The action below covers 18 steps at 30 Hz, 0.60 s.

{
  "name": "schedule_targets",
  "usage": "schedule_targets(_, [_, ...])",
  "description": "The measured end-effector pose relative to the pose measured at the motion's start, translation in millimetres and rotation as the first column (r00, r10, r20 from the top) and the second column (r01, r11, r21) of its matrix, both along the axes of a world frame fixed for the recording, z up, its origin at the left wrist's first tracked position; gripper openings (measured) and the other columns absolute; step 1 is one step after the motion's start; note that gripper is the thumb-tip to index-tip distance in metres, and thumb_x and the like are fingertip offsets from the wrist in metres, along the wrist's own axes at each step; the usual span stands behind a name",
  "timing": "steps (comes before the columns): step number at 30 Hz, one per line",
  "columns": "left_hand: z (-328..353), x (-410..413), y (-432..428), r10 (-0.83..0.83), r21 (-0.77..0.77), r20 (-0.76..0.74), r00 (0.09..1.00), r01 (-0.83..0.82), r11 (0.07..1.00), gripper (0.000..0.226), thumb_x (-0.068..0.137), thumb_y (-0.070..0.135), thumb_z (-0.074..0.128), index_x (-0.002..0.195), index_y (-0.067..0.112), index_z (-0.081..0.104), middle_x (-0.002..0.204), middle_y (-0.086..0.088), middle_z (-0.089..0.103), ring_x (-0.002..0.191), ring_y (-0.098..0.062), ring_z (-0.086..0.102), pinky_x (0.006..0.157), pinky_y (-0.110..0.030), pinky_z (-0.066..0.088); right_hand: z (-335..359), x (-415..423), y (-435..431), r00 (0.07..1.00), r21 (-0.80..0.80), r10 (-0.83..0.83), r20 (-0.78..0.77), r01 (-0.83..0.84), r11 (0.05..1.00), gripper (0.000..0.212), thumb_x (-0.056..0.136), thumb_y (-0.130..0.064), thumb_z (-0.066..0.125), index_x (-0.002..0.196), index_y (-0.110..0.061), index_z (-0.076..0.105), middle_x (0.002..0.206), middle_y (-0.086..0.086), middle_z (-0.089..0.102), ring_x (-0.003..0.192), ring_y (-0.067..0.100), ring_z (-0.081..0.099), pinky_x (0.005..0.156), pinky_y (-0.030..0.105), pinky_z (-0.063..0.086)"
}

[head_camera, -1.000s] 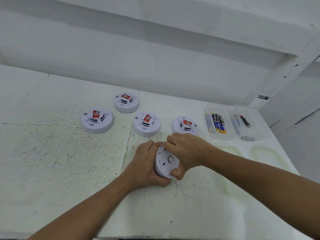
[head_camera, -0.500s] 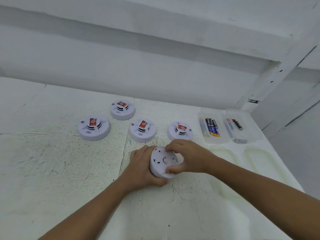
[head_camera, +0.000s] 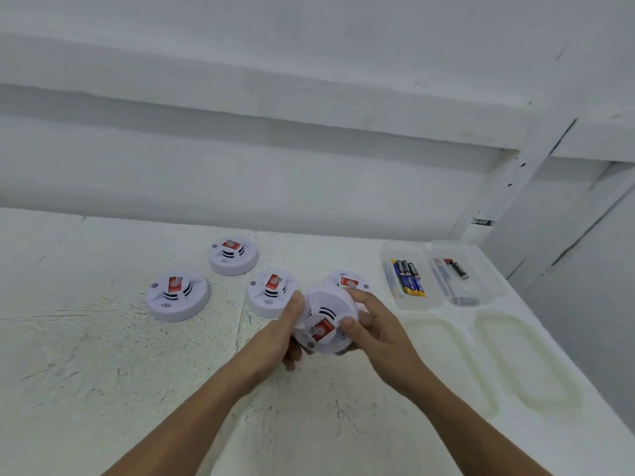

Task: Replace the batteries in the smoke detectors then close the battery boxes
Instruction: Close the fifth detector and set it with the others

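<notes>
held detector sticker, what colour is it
Red, with a pale round mark, on the white detector; head view.

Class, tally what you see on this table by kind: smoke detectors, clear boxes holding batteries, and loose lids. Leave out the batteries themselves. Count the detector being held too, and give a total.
Smoke detectors: 5
Clear boxes: 2
Loose lids: 2
Total: 9
</notes>
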<state>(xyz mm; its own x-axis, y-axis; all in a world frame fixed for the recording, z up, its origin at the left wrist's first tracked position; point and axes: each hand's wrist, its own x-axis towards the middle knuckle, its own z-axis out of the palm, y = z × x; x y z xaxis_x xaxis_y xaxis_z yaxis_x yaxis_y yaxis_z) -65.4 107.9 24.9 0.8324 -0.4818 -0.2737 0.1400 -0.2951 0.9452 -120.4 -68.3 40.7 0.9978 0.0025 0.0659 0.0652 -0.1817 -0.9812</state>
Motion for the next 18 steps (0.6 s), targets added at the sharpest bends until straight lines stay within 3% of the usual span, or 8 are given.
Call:
schedule_targets(3, [-2.8, -2.2, -0.6, 0.074, -0.144, -0.004, 0.997, -0.073, 0.987, 0.039, 0.099, 0.046, 0.033, 0.101, 0.025, 0.066, 0.089, -0.006, 0.07, 0.073, -0.021, 0.063, 0.077, -0.034, 0.058, -2.0, 5.2, 0.9, 0.991, 0.245, -0.067, -0.118, 0.094, 0.965, 0.028, 0.093, -0.024, 0.051, 0.119, -0.025, 0.059, 0.106, 0.005, 0.071, 0.092, 0.026, 0.068, 0.068, 0.042, 0.059])
schedule_targets(6, [-7.0, -2.0, 0.2, 0.133, -0.199, -0.009, 0.991, -0.132, 0.971, 0.022, 0.099, 0.019, 0.045, 0.107, 0.016, 0.065, 0.097, -0.013, 0.068, 0.073, -0.021, 0.064, 0.08, -0.038, 0.058, -9.3, 9.7, 4.9, 0.979, 0.347, -0.091, -0.183, 0.15, 0.926, 0.026, 0.096, -0.024, 0.047, 0.115, -0.022, 0.064, 0.107, 0.008, 0.07, 0.088, 0.026, 0.068, 0.064, 0.038, 0.057])
schedule_targets(10, [-10.3, -2.3, 1.8, 0.174, -0.237, -0.002, 0.985, -0.169, 0.957, 0.024, 0.092, 0.005, 0.055, 0.112, 0.014, 0.064, 0.101, -0.014, 0.068, 0.079, -0.026, 0.07, 0.076, -0.033, 0.058, -16.6, 14.0, 10.1, 0.974, 0.398, -0.077, -0.213, 0.158, 0.904, 0.027, 0.097, -0.024, 0.045, 0.113, -0.014, 0.064, 0.104, 0.011, 0.071, 0.083, 0.025, 0.068, 0.063, 0.035, 0.057])
schedule_targets(13, [-16.4, -1.2, 2.3, 0.214, -0.256, 0.027, 0.976, -0.2, 0.946, 0.028, 0.085, 0.006, 0.064, 0.11, 0.017, 0.064, 0.102, -0.01, 0.069, 0.084, -0.027, 0.07, 0.073, -0.03, 0.058, -21.8, 16.3, 11.1, 0.976, 0.41, -0.07, -0.207, 0.152, 0.899, 0.032, 0.092, -0.029, 0.049, 0.114, -0.012, 0.064, 0.104, 0.012, 0.071, 0.084, 0.026, 0.069, 0.062, 0.033, 0.056])
schedule_targets(15, [-20.8, -0.7, 1.5, 0.224, -0.28, 0.038, 0.974, -0.205, 0.938, 0.034, 0.079, 0.01, 0.065, 0.113, 0.017, 0.063, 0.101, -0.004, 0.071, 0.088, -0.025, 0.069, 0.073, -0.032, 0.058, -24.4, 16.8, 11.5, 0.977, 0.387, -0.076, -0.198, 0.149, 0.91, 0.035, 0.088, -0.033, 0.052, 0.114, -0.013, 0.064, 0.104, 0.01, 0.071, 0.085, 0.027, 0.069, 0.063, 0.035, 0.056])
schedule_targets(18, [-27.8, -2.5, -1.1, 0.242, -0.329, -0.008, 0.97, -0.231, 0.915, 0.039, 0.087, -0.006, 0.059, 0.117, 0.018, 0.06, 0.102, -0.005, 0.071, 0.089, -0.024, 0.069, 0.074, -0.038, 0.059, -31.2, 18.2, 8.9, 0.973, 0.304, -0.129, -0.194, 0.185, 0.935, 0.033, 0.087, -0.035, 0.054, 0.114, -0.017, 0.064, 0.102, 0.004, 0.072, 0.087, 0.025, 0.07, 0.068, 0.04, 0.058])
